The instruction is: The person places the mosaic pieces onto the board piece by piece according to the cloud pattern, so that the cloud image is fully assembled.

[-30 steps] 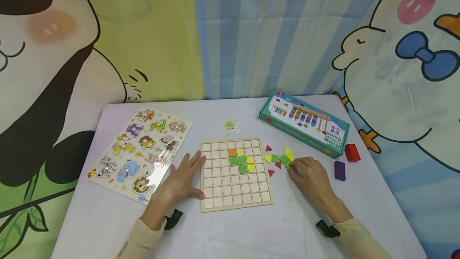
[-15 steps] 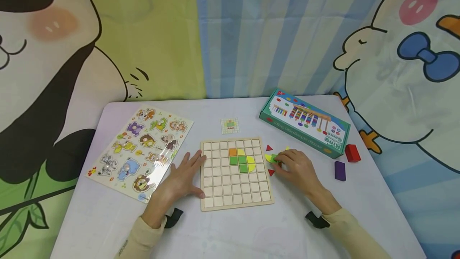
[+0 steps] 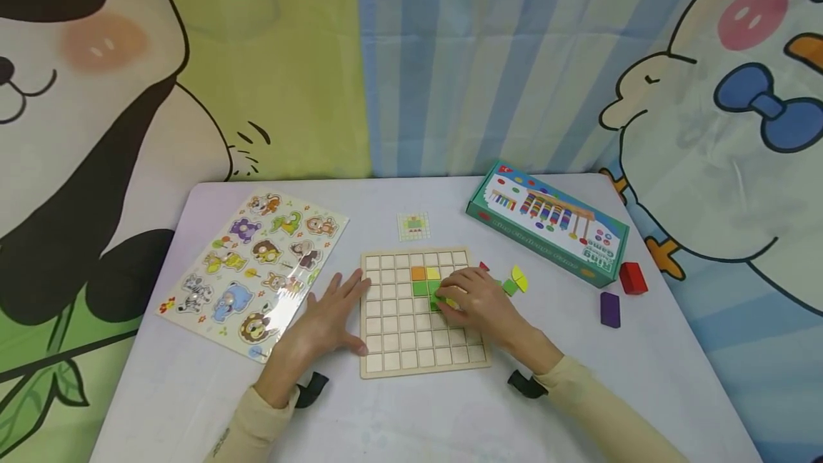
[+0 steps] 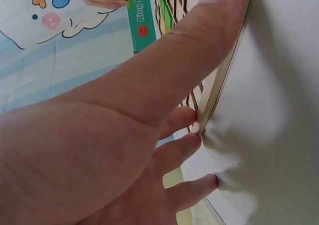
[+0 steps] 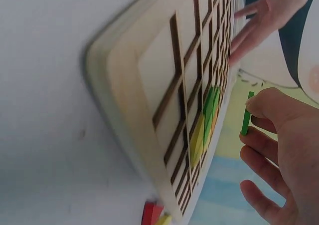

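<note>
Your left hand (image 3: 328, 320) lies flat, fingers spread against the grid board (image 3: 418, 359) edge, steadying it. Your right hand (image 3: 479, 302) pinches a green tile (image 5: 246, 116) just above the board's coloured squares (image 3: 426, 283), poised over them.

The left hand (image 3: 328, 316) lies flat, fingers straight and spread, thumb apart. The right hand (image 3: 472, 302) is curled, fingertips (image 5: 256, 105) pinching, wrist raised.
</note>
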`<state>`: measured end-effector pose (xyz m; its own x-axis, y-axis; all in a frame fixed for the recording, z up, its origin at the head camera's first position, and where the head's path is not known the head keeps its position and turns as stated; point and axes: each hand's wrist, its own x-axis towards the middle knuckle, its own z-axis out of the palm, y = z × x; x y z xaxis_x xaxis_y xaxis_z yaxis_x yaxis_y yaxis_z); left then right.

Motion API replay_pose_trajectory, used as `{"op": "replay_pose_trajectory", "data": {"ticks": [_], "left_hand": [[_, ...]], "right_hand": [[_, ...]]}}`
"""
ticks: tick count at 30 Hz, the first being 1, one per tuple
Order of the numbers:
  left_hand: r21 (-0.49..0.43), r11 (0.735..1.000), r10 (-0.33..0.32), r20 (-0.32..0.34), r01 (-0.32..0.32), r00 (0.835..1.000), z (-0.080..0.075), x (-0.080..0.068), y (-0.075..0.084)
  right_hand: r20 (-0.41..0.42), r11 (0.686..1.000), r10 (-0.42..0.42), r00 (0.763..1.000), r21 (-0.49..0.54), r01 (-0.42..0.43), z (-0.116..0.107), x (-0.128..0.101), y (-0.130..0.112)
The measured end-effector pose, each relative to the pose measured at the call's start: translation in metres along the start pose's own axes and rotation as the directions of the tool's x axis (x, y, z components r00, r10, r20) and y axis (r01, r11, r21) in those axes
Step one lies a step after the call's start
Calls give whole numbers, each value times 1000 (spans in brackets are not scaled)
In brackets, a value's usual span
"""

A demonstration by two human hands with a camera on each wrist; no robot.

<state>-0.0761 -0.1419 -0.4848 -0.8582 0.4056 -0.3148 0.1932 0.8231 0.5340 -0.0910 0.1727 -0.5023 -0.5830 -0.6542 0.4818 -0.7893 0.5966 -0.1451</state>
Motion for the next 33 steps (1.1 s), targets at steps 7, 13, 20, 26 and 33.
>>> {"op": "replay_pose_trajectory", "data": {"ticks": [7,13,20,26,33], "left_hand": [[6,1000,4,-9,-4,1000,0,0,0],[10,1000,-1,-10,1,1000,-1,-1,2],[21,1000,2,-10,-2,1000,-2,-1,2],[36,999,16,-16,-16,1000,-2,-2,1],[36,999,14,-13,-13,1000,-2,-1,0]], "right_hand": [[26,999,-49,998,20,49,17,5,-13],[71,998,-67,995,0,68,26,4,-15],[128,993,-79,989,-71,89,29,3,-15],[117,997,-48,992,-49,54,27,5,-18],[144,999,37,989,-26,-34,25,9,-22]]}}
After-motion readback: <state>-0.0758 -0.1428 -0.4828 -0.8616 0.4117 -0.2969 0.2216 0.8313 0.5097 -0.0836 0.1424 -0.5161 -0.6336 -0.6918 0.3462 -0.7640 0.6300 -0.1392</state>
